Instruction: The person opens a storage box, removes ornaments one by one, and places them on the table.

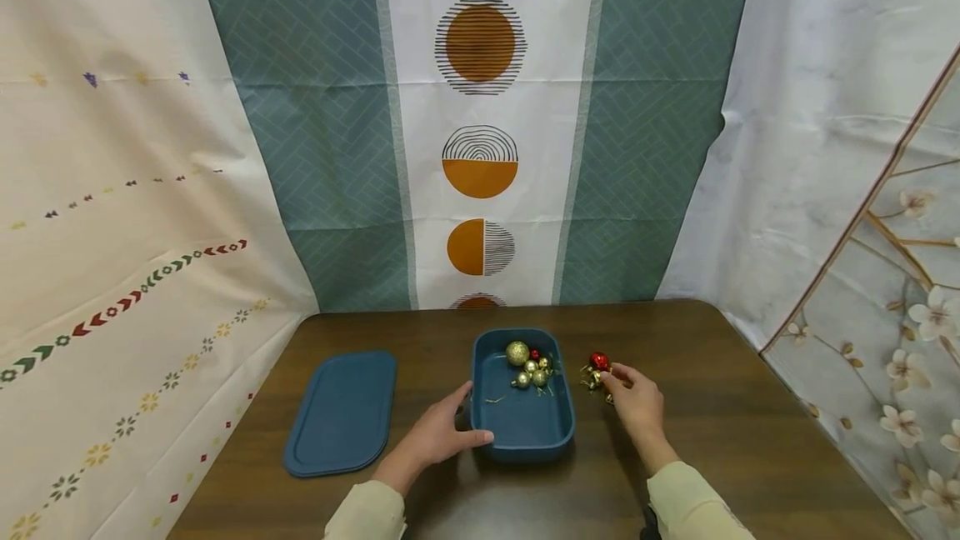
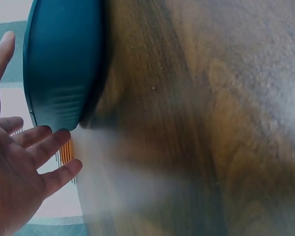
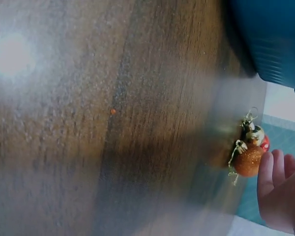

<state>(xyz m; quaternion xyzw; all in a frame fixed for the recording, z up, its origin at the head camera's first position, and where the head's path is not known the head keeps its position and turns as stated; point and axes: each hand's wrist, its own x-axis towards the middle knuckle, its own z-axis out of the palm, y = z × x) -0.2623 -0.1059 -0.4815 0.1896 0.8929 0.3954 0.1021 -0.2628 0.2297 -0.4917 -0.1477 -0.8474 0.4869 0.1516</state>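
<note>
Two bare hands out front, forearms angled inward from the lower edge, well apart.
Left hand (image 1: 441, 437): thumb held wide of the fingers (image 2: 48, 147), which are spread and slightly bent, palm partly visible in the left wrist view. Right hand (image 1: 636, 408): reaching forward, digits extended close together in the right wrist view, tips leading. Pale cream cloth left sleeve (image 1: 366, 513) and pale cream cloth right sleeve (image 1: 688, 500) both stop short of the hands, wrists bare beyond the cuffs.

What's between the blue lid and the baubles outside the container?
The open blue container, with mostly gold baubles inside, plus the left hand at its left side. The head view shows this.
</note>
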